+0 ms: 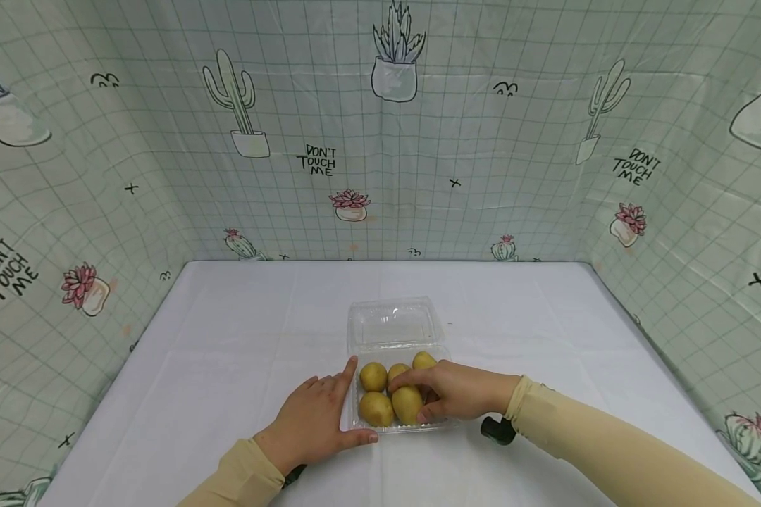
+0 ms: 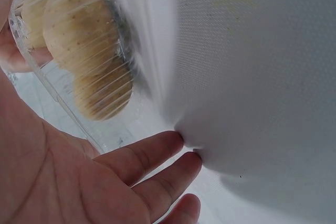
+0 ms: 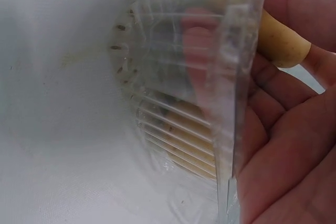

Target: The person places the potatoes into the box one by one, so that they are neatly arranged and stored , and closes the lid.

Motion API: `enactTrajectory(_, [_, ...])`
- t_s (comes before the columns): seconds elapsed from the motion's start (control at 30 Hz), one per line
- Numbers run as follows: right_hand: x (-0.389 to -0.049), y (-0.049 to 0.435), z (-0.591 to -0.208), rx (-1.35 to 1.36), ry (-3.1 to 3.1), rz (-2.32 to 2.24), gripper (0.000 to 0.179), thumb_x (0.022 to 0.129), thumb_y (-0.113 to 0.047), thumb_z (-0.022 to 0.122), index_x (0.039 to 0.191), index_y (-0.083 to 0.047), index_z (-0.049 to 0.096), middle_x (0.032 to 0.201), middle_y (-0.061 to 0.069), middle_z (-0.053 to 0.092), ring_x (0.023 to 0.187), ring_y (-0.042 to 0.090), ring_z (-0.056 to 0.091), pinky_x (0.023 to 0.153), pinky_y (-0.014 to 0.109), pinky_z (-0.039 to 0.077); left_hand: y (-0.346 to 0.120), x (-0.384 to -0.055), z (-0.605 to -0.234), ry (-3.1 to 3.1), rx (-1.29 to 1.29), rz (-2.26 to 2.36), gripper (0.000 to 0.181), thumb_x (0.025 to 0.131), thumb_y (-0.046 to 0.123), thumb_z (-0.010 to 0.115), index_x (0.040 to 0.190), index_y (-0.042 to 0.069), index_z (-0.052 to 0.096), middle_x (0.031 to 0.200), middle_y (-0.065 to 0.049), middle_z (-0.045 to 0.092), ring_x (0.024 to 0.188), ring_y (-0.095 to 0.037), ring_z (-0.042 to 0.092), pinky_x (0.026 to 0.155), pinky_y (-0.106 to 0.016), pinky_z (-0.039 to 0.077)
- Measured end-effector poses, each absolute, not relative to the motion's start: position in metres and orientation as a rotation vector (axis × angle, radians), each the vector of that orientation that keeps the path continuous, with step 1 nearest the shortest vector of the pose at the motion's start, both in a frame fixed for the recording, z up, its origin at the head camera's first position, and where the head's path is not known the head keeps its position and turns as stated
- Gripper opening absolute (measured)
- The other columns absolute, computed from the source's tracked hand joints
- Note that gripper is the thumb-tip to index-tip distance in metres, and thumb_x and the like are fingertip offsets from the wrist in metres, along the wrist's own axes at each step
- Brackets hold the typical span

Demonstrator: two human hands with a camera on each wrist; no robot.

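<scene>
A clear plastic clamshell box [image 1: 394, 325] lies with its lid folded back, away from me. Several potatoes [image 1: 376, 409] sit in its base. My right hand [image 1: 461, 390] reaches in from the right and grips a potato [image 1: 408, 406] at the near side, thumb against one side and fingers over the top. My left hand [image 1: 312, 421] is at the box's left side, index finger along the edge and thumb by the near left corner. In the left wrist view, other fingertips [image 2: 176, 137] of that hand touch the cloth outside the ribbed wall.
A white cloth [image 1: 254, 317] covers the table. Behind and at both sides hangs a gridded curtain [image 1: 418, 155] printed with potted cacti. Below the right wrist a dark device [image 1: 498, 430] shows.
</scene>
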State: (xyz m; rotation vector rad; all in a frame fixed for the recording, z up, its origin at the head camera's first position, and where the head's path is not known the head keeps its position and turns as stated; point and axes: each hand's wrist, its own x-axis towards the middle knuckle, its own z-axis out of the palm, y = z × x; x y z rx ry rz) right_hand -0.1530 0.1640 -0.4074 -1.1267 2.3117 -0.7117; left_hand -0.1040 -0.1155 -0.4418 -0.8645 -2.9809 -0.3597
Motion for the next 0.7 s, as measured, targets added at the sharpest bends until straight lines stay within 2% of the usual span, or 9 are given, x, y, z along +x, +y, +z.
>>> enactTrajectory(0.7, [-0.1537, 0.1626, -0.4109, -1.157, 2.351, -0.650, 0.052, 0.088, -0.017, 0.078, 0.135, -0.024, 0.056, 0.103, -0.013, 0.063, 0.083, 0.002, 0.058, 0.076, 0.022, 0.050, -0.1154, -0.1043, -0.4394, -2.993, -0.867, -0.393, 0.111, 0.082, 0.077, 0.058, 0.155, -0.001, 0.028, 0.134, -0.019, 0.060, 0.117, -0.033, 0.061, 0.101, -0.052, 0.044])
